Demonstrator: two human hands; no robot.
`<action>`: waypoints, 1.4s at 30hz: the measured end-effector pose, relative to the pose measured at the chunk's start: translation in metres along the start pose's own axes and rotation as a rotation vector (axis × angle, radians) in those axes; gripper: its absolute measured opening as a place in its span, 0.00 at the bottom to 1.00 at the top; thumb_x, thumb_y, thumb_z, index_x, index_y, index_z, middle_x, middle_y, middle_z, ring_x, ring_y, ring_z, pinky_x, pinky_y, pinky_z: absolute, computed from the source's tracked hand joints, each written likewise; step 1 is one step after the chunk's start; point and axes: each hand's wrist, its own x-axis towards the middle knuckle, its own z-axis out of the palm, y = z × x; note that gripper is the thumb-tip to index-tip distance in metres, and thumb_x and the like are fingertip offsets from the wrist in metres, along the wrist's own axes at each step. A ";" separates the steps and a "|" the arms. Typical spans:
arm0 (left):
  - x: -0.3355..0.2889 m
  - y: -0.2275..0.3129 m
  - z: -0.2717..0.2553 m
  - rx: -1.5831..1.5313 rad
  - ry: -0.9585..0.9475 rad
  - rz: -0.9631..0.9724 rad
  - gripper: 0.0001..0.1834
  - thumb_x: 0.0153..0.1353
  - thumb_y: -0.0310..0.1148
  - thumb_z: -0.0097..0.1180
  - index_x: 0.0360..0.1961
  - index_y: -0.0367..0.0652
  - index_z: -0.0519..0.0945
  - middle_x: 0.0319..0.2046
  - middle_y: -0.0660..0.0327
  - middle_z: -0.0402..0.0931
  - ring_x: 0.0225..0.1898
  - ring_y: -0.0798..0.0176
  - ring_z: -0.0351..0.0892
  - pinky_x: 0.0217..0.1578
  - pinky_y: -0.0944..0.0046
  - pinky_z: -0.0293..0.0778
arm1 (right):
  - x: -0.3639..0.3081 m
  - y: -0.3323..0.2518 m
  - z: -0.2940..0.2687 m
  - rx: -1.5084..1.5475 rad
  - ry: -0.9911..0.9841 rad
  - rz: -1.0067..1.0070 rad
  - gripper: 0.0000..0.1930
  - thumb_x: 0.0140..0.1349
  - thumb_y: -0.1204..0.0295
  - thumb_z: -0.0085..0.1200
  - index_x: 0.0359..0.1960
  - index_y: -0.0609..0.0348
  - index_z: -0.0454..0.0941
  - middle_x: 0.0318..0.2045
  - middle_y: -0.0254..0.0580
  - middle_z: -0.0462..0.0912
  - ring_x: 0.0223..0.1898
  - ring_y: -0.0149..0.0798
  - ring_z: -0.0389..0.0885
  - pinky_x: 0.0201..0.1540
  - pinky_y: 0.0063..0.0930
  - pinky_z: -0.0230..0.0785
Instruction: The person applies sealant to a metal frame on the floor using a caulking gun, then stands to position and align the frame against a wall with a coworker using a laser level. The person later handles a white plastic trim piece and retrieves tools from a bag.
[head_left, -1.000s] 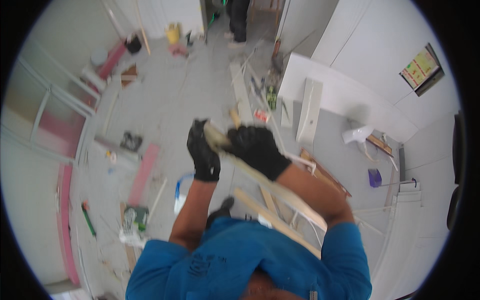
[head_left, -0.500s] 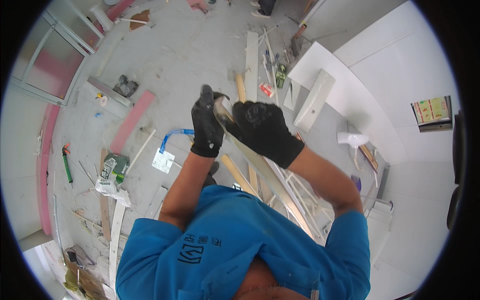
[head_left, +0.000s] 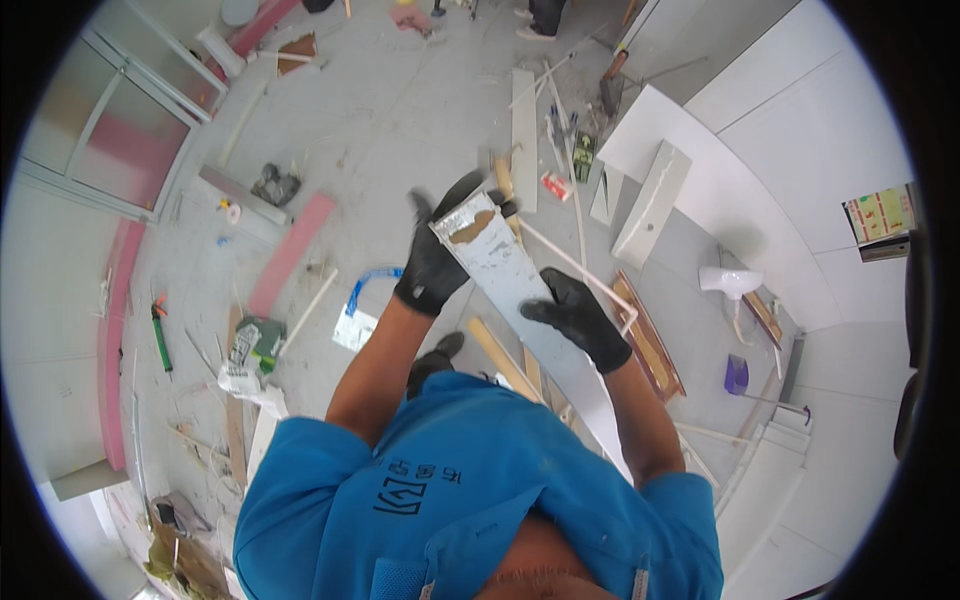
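A long pale board [head_left: 530, 300] slants from in front of me back along my body, its broad face up. Near its far end the surface is torn in a brown patch. At that end my left hand [head_left: 436, 262], in a black glove, grips the left edge, with fingers behind the board and slightly blurred. My right hand [head_left: 585, 322], gloved alike, is closed on the right edge nearer to me, its thumb on the face and the other fingers mostly hidden. The board's near end is lost against my blue shirt.
White panels [head_left: 652, 205] and a brown wooden frame piece [head_left: 648, 335] lie at the right. A pink strip [head_left: 290, 255], a green-handled tool [head_left: 161, 335] and a plastic bag [head_left: 245, 365] are on the left floor. Another person's legs [head_left: 545, 18] stand far off.
The board has turned from nearly edge-on to show its broad face. My right hand has moved from the far end down the right edge toward me.
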 end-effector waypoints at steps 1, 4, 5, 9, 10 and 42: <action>-0.013 0.004 0.001 0.054 -0.007 0.044 0.48 0.61 0.69 0.40 0.70 0.41 0.56 0.61 0.49 0.69 0.63 0.46 0.68 0.62 0.49 0.68 | 0.002 -0.002 -0.003 -0.114 0.024 -0.038 0.22 0.56 0.59 0.66 0.44 0.62 0.75 0.31 0.35 0.76 0.34 0.25 0.71 0.37 0.24 0.67; -0.033 -0.001 0.027 0.733 0.244 0.004 0.34 0.64 0.40 0.59 0.67 0.39 0.63 0.56 0.59 0.73 0.57 0.66 0.73 0.53 0.62 0.75 | -0.003 -0.002 -0.011 -0.124 0.027 -0.025 0.26 0.54 0.56 0.68 0.45 0.61 0.75 0.30 0.37 0.77 0.32 0.26 0.72 0.36 0.25 0.68; -0.038 0.008 0.037 0.877 0.306 -0.051 0.31 0.62 0.37 0.60 0.64 0.38 0.65 0.52 0.59 0.74 0.52 0.67 0.74 0.50 0.64 0.75 | -0.005 -0.004 -0.013 -0.146 -0.017 -0.022 0.29 0.52 0.54 0.68 0.48 0.61 0.74 0.31 0.37 0.78 0.31 0.27 0.74 0.35 0.24 0.69; -0.070 0.029 0.064 0.941 0.310 -0.187 0.25 0.55 0.27 0.65 0.54 0.37 0.72 0.41 0.62 0.78 0.40 0.70 0.78 0.42 0.70 0.76 | -0.011 -0.032 -0.001 -0.178 -0.255 0.049 0.40 0.47 0.48 0.70 0.57 0.60 0.70 0.33 0.40 0.82 0.28 0.28 0.79 0.30 0.22 0.72; -0.080 0.028 0.067 0.922 0.299 -0.173 0.26 0.52 0.26 0.67 0.53 0.38 0.73 0.42 0.63 0.78 0.42 0.70 0.77 0.42 0.70 0.76 | -0.015 -0.041 0.004 -0.174 -0.317 0.066 0.41 0.47 0.48 0.69 0.58 0.60 0.69 0.34 0.40 0.82 0.29 0.28 0.79 0.30 0.22 0.73; -0.073 0.008 0.029 0.818 0.492 -0.107 0.18 0.63 0.32 0.59 0.52 0.37 0.75 0.35 0.63 0.79 0.34 0.72 0.75 0.36 0.69 0.74 | 0.005 0.000 0.016 -0.666 0.122 -0.128 0.40 0.47 0.49 0.69 0.54 0.66 0.70 0.33 0.58 0.83 0.33 0.52 0.84 0.37 0.41 0.76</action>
